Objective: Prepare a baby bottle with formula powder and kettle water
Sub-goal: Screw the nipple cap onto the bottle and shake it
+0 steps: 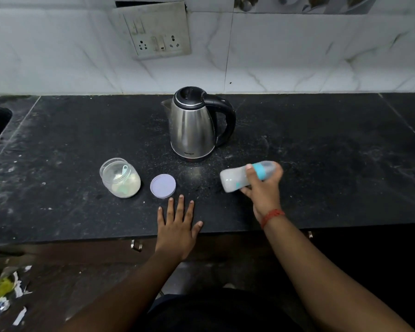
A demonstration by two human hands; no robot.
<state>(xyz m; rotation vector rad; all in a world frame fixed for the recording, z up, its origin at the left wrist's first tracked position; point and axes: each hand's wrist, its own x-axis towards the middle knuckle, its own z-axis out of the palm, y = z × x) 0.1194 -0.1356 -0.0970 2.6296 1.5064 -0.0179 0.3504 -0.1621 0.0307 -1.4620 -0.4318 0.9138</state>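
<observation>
Translucent grey plastic, teal collar: the capped baby bottle (247, 176) sits in our right hand (261, 188), lifted clear of the black speckled stone worktop (321, 164). The grip is closed round the bottle's middle, thumb across the near side just beside the collar. The bottle's long axis lies nearly level, base pointing left toward the centre of the worktop, teat end pointing right and slightly away. Its outline is smeared, so we judge it is being shaken; the contents look cloudy, though we cannot tell the fill level.

Our left hand (177, 226) lies flat on the worktop, fingers straight and spread, holding nothing, fingertips just short of the round lilac plastic lid (163, 185). Left of the lid stands the open clear plastic jar of pale formula powder (120, 177), a teal scoop inside. The steel electric kettle with black handle (194, 123) stands behind, handle turned right, nearer the bottle hand.

We judge mixing nearly done. The lid lies between left hand and jar, so closing the jar falls to the left.
</observation>
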